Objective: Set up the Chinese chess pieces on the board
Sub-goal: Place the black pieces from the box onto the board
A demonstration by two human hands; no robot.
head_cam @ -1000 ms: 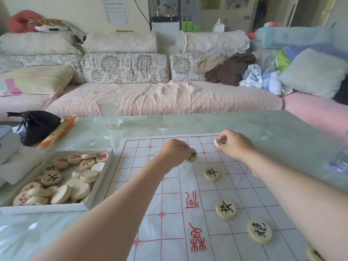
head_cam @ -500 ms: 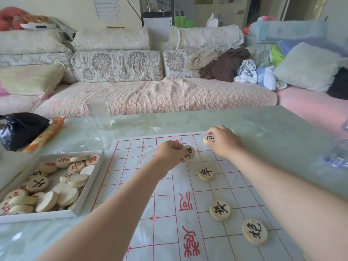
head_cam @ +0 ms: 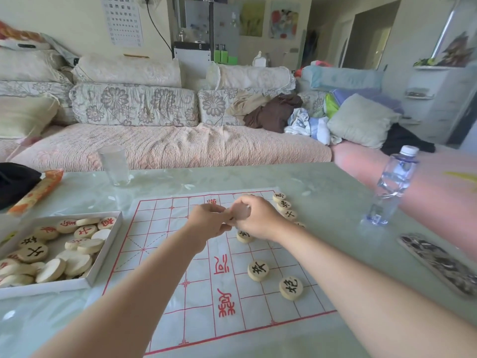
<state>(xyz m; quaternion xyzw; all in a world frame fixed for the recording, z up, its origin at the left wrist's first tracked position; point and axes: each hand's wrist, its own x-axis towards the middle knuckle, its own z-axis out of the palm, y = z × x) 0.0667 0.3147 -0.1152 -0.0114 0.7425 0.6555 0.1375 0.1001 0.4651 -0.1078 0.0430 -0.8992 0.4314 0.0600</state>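
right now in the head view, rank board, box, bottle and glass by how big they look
1. board
2. box
3. bottle
4. glass
The box sits nearer the camera than the bottle and glass, which flatters it.

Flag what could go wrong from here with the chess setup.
1. The right hand and left hand meet low over the board, just above a black-marked piece. A careless move could nudge it off its point.
2. The right forearm lies close beside the nearest piece. Drawing the arm back may sweep it away.
3. The board looks like a thin sheet on a glossy table, so a dragging wrist could shift it.
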